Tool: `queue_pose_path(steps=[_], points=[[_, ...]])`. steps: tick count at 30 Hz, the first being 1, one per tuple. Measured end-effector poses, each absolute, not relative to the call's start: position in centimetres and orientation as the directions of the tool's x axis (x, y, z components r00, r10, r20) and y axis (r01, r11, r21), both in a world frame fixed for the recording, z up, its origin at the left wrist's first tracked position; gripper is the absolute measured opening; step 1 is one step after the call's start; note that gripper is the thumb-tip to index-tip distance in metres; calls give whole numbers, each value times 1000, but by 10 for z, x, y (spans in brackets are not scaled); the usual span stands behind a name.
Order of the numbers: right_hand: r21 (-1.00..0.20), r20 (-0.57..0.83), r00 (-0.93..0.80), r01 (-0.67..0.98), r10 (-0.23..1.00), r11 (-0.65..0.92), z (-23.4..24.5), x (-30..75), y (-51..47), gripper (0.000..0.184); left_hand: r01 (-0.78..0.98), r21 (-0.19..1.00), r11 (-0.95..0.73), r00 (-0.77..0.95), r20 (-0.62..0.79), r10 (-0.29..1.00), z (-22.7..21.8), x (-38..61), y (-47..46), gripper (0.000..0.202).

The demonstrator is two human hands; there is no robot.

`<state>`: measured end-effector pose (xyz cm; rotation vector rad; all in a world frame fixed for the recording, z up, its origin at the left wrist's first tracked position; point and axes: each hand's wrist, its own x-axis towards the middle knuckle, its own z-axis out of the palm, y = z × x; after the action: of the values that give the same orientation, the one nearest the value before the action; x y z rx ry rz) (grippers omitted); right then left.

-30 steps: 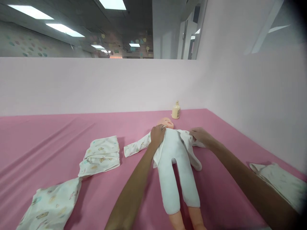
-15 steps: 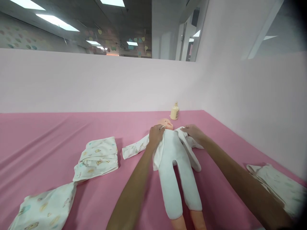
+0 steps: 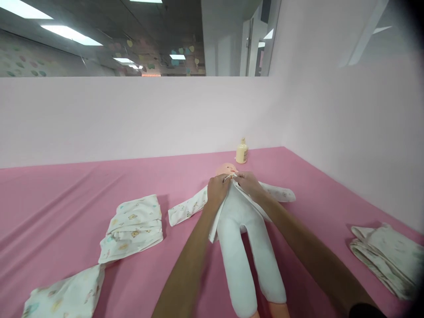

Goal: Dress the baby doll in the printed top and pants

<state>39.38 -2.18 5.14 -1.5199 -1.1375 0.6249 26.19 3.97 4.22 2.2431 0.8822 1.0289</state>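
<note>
Converging: right hand (image 3: 248,182) moved in from doll (image 3: 241,221) side, meets left hand (image 3: 217,191) at chest; both pinch shirt (image 3: 186,206) fronts, flaps now drawn together.

Both arms are stretched forward and angled inward. The left hand (image 3: 217,191) and the right hand (image 3: 249,182) are held knuckles up, fingertips pinched closed, nearly touching each other.
</note>
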Motion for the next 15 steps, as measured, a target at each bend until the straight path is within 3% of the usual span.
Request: queue_pose_path(steps=[8, 15], points=[[-822, 326, 286, 556, 901, 121, 51, 391, -24, 26, 485, 550, -680, 497, 467, 732, 39, 267, 36, 34], [-817, 291, 290, 571, 912, 79, 52, 387, -29, 27, 503, 515, -694, 497, 484, 720, 38, 267, 33, 35]])
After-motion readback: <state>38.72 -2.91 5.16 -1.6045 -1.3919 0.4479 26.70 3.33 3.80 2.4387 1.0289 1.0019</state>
